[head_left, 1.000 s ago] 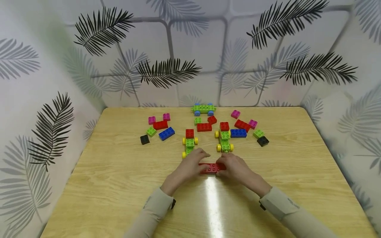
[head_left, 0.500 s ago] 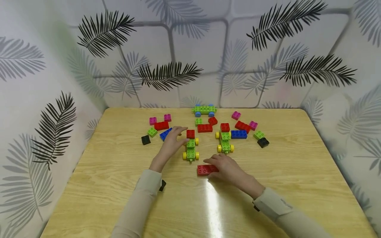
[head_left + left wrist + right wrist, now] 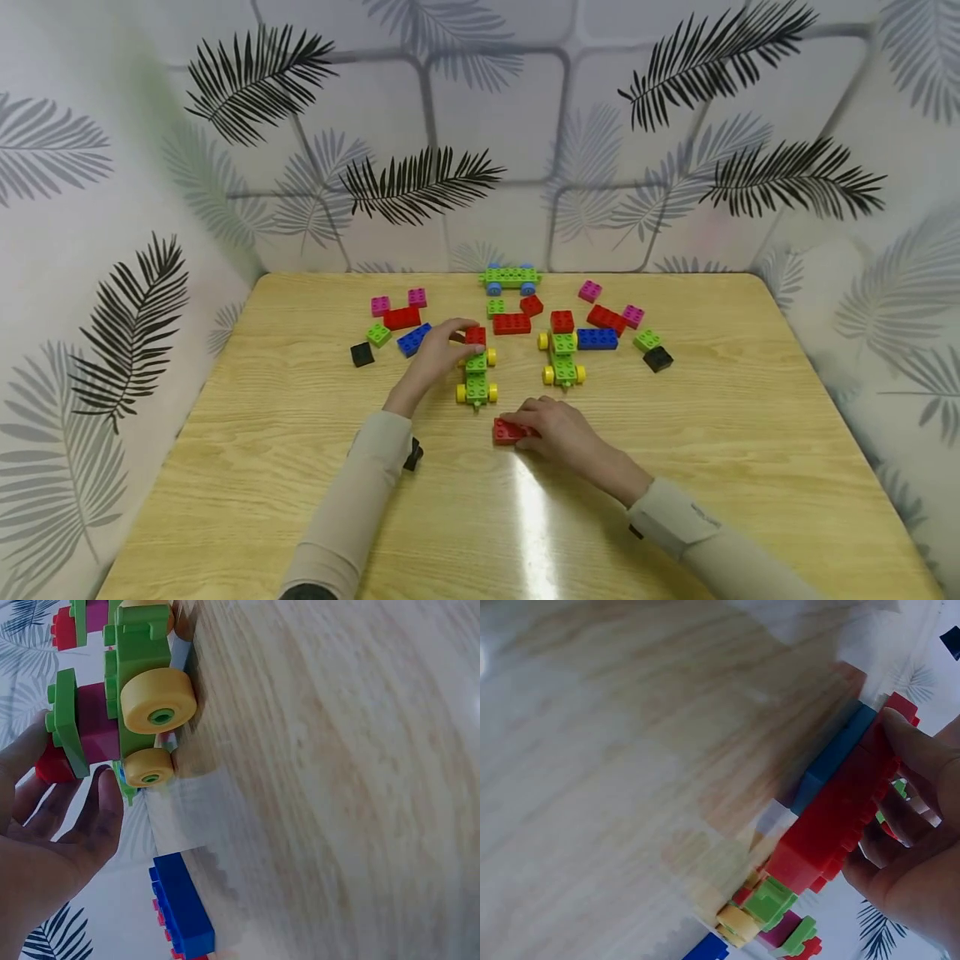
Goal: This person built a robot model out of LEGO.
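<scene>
My left hand [image 3: 431, 358] reaches round the red brick [image 3: 475, 335] at the far end of the left toy car [image 3: 477, 389], thumb in front and fingers behind. In the left wrist view, this car shows yellow wheels [image 3: 159, 701], a green base and a stacked magenta piece [image 3: 97, 724] under a green one. Nearer the person, my right hand [image 3: 573, 442] holds a long red block [image 3: 508, 431] close over the table. Its underside carries a blue brick [image 3: 832, 759] in the right wrist view, where the thumb lies along the red side [image 3: 821, 821].
A second yellow-wheeled car [image 3: 564, 367] stands to the right, beside a blue brick [image 3: 597, 338]. A green base with blue wheels [image 3: 511, 278] is at the back edge. Loose red, pink, green and black bricks [image 3: 362, 354] lie on both sides of the wooden table [image 3: 285, 450].
My left hand has left the red block and moved up and left to the left car's red brick. My right hand stays on the block, which has shifted slightly left.
</scene>
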`<state>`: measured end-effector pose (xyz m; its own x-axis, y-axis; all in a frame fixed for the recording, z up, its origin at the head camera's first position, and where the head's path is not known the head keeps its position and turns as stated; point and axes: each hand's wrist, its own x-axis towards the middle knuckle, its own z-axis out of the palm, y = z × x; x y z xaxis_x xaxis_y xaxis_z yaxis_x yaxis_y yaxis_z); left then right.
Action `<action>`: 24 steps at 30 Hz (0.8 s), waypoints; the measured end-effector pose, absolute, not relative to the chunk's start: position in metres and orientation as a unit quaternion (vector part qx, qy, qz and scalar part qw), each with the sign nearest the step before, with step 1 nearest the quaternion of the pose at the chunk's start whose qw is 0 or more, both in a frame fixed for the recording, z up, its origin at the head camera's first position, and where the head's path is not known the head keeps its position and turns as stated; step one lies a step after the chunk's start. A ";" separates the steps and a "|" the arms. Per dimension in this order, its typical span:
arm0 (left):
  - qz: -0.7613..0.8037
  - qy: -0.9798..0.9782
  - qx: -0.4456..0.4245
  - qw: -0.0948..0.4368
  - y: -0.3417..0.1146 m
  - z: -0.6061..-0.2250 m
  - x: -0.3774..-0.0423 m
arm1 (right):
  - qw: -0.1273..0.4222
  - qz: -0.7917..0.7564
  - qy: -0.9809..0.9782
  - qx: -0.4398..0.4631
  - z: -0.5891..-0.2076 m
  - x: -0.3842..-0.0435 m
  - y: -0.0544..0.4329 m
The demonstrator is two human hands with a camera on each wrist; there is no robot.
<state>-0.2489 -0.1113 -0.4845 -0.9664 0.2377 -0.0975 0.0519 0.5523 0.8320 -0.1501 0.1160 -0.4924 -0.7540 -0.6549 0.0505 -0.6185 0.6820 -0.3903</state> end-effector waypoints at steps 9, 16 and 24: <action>0.464 0.874 0.094 0.111 -0.114 -0.486 -0.247 | 0.027 -0.195 0.915 -0.351 -0.494 -0.150 0.117; 0.469 0.869 0.102 0.123 -0.116 -0.489 -0.246 | 0.015 -0.206 0.912 -0.354 -0.496 -0.149 0.118; 0.497 0.852 0.074 0.144 -0.118 -0.495 -0.246 | 0.022 -0.210 0.911 -0.354 -0.498 -0.149 0.118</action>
<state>-0.2456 -0.1177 -0.4946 -0.9472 0.2703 -0.1723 -0.0171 0.4941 0.8692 -0.1494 0.1183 -0.4980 -0.7490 -0.6536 0.1083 -0.6349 0.6615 -0.3990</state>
